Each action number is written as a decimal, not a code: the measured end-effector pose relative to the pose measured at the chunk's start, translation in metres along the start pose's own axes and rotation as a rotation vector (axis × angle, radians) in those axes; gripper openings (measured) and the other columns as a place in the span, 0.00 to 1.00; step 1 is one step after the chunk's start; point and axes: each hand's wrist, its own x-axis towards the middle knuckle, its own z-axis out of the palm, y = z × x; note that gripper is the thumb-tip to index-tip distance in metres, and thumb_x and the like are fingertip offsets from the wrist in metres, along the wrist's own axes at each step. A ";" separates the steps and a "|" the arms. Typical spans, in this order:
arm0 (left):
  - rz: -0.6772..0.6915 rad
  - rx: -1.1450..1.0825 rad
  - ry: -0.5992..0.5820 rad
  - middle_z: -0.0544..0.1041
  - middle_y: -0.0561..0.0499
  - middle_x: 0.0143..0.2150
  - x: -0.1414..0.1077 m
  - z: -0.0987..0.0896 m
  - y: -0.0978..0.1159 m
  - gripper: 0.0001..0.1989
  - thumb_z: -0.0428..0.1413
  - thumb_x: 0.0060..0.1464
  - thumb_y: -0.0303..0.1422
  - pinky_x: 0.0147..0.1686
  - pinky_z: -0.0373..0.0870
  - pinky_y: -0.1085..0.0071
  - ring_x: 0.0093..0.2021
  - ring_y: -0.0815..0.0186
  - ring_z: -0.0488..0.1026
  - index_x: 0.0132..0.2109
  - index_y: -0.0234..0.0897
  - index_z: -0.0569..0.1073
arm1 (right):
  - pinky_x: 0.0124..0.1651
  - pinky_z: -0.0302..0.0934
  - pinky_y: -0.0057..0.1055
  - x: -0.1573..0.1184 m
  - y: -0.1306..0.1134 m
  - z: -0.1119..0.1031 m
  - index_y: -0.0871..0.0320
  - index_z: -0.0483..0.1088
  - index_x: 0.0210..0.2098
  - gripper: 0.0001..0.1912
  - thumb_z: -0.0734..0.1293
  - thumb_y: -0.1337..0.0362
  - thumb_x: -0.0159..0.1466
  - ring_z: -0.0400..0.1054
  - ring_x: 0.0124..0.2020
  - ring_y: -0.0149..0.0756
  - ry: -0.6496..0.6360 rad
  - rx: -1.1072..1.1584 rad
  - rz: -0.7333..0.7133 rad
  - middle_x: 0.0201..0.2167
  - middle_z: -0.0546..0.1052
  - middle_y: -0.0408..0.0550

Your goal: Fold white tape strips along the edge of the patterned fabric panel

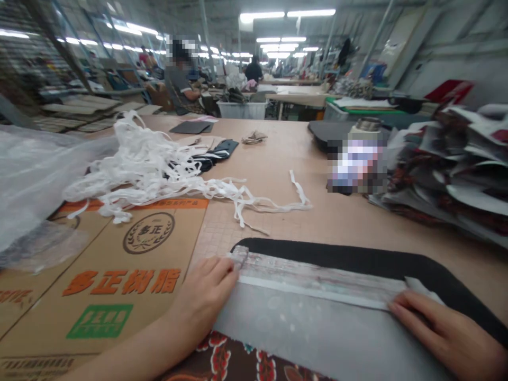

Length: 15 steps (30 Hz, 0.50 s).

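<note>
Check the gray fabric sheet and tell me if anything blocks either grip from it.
Nothing visible does. The left grip and right grip already pinch the gray fabric sheet near opposite ends of its far edge. The tangled white strips lie farther back, out of the way.

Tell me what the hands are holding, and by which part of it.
A grey sheet, held by its folded-over far edge: the left hand pinches its left end, the right hand its right end.
</note>
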 end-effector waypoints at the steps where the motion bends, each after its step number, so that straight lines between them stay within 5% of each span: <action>1: 0.058 0.049 0.023 0.70 0.46 0.40 -0.002 -0.001 0.000 0.10 0.45 0.56 0.22 0.41 0.62 0.60 0.40 0.58 0.65 0.39 0.34 0.70 | 0.30 0.65 0.29 0.001 -0.009 -0.005 0.52 0.70 0.28 0.15 0.58 0.51 0.59 0.71 0.28 0.37 -0.036 0.007 0.014 0.28 0.75 0.45; 5: 0.170 0.178 0.050 0.72 0.45 0.41 -0.009 -0.002 0.002 0.20 0.40 0.53 0.17 0.49 0.55 0.56 0.43 0.57 0.65 0.46 0.33 0.71 | 0.30 0.62 0.31 0.003 -0.032 -0.017 0.54 0.68 0.26 0.13 0.56 0.57 0.60 0.69 0.27 0.37 -0.101 -0.004 0.058 0.26 0.74 0.46; 9: 0.215 0.248 -0.051 0.70 0.46 0.44 -0.010 -0.006 0.006 0.32 0.40 0.49 0.15 0.52 0.53 0.55 0.46 0.56 0.64 0.60 0.43 0.59 | 0.29 0.58 0.28 0.002 -0.041 -0.020 0.55 0.66 0.26 0.11 0.57 0.62 0.61 0.68 0.28 0.35 -0.114 -0.061 0.073 0.26 0.73 0.45; 15: 0.276 0.282 -0.144 0.71 0.44 0.46 0.007 -0.016 0.019 0.28 0.40 0.48 0.15 0.51 0.55 0.54 0.48 0.55 0.64 0.53 0.36 0.68 | 0.30 0.54 0.27 0.001 -0.046 -0.020 0.57 0.65 0.26 0.09 0.58 0.65 0.61 0.66 0.28 0.34 -0.085 -0.119 0.089 0.26 0.73 0.44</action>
